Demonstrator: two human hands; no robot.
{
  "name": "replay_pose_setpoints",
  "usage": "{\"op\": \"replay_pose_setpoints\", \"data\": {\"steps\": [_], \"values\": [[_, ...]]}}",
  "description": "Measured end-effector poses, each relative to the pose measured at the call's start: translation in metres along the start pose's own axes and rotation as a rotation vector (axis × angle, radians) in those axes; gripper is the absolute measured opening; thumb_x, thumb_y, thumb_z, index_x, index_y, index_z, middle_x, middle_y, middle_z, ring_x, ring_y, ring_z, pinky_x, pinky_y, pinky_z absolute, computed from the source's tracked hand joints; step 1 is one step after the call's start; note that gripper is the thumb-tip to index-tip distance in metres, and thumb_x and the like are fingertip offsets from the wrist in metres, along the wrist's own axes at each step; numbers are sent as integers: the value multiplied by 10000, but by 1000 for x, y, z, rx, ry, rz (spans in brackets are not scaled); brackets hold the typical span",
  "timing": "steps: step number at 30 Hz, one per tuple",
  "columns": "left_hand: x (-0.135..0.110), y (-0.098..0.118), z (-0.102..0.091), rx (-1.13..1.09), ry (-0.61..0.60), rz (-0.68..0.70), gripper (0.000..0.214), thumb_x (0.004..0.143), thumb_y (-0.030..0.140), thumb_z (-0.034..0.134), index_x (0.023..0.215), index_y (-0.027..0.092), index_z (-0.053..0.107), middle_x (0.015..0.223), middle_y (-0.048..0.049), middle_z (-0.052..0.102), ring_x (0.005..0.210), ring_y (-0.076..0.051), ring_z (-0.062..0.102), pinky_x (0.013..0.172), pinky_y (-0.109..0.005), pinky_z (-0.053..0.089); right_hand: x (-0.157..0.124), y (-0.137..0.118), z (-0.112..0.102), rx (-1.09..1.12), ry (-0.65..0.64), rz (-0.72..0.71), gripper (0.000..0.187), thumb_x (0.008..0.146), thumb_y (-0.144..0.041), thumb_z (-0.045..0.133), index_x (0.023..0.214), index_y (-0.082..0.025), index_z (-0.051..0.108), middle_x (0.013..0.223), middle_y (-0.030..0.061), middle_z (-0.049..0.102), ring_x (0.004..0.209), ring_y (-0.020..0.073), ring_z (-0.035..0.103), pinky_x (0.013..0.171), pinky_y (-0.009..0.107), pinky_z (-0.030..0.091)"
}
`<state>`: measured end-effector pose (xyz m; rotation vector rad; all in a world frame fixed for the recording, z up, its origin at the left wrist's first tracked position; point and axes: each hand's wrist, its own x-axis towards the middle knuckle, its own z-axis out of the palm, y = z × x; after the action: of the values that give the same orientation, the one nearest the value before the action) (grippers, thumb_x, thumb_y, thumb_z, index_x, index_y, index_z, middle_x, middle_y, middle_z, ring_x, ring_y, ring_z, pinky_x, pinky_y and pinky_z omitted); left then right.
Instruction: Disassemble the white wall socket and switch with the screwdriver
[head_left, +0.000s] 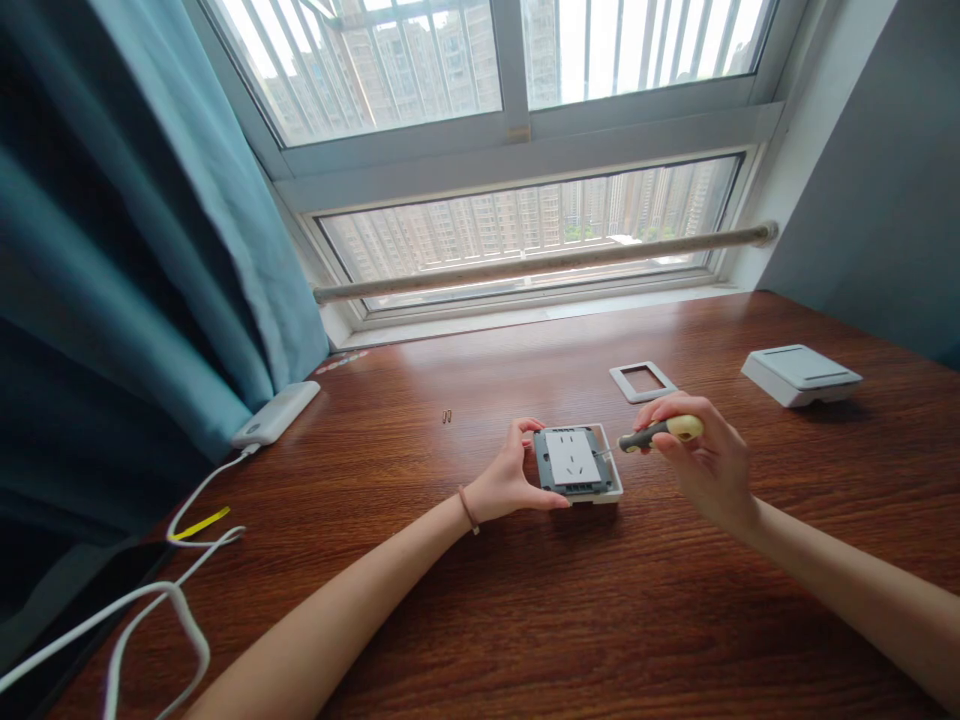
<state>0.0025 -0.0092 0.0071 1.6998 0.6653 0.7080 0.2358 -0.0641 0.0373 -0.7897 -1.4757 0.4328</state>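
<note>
A wall socket (573, 458) with a white face and grey frame sits in a white back box (616, 487) on the table. My left hand (516, 470) grips its left side, thumb along the near edge and fingers at the far corner. In my right hand (709, 460) is a small screwdriver (660, 433) with a dark and yellow handle, held nearly level. Its thin shaft points left and reaches the right edge of the socket's frame; whether the tip touches a screw is too small to tell. Behind the right hand lies a white cover frame (643, 381).
Two small screws (447, 416) lie left of the socket. A white box-shaped unit (801, 374) rests at the right. On the left are a white power strip (277, 414), its cable (196, 492) and a blue curtain (225, 250). A rail (555, 264) crosses the window behind the table (420, 600).
</note>
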Motion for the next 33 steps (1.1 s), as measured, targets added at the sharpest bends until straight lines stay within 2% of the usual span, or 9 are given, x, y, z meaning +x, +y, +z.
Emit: {"op": "replay_pose_setpoints", "data": {"steps": [7,10,15,20,23,28,33], "values": [[0,0,-1,100,52,52,775,517,274,805,1108,208,309,1102,-71,449,1063,-244,489,937,-398,371,0,0,0,7,-13,11,117,795,-271,592,881,-210,541,799,36,581,660,156,560,545,299,459],[-2,1,-1,140,112,57,769,510,281,808,1129,199,359,1135,-84,459,1101,-259,465,979,-410,338,-1,-1,0,16,-15,23,110,800,-263,587,884,-210,540,801,34,579,655,155,565,542,301,456],[-5,6,2,18,115,-11,748,545,296,790,1157,210,370,1100,-79,519,989,-242,547,906,-411,407,-1,-1,1,38,-12,44,111,802,-250,584,892,-204,537,803,34,576,655,154,571,534,300,457],[-4,4,-1,105,182,101,752,481,255,823,1120,187,433,1123,-83,512,1112,-275,459,998,-413,315,0,-5,3,108,5,59,108,816,-261,566,894,-195,530,798,35,569,657,151,573,511,288,463],[0,-2,-5,-13,184,132,739,477,264,826,1109,180,452,1141,-98,502,1121,-273,449,990,-404,320,2,-8,4,151,39,91,104,833,-276,543,892,-193,522,788,33,567,656,149,576,497,278,472],[5,-1,-7,-320,195,75,677,447,324,838,1005,172,485,1033,-77,537,993,-231,514,866,-356,399,9,-6,3,231,145,175,142,840,-336,528,864,-197,511,763,23,559,681,156,586,483,266,491],[3,0,-6,-317,117,96,690,447,292,841,1031,188,488,1057,-70,529,1007,-231,506,869,-346,397,12,-2,3,283,161,226,142,822,-328,558,855,-197,517,747,16,560,659,150,578,438,243,473]]}}
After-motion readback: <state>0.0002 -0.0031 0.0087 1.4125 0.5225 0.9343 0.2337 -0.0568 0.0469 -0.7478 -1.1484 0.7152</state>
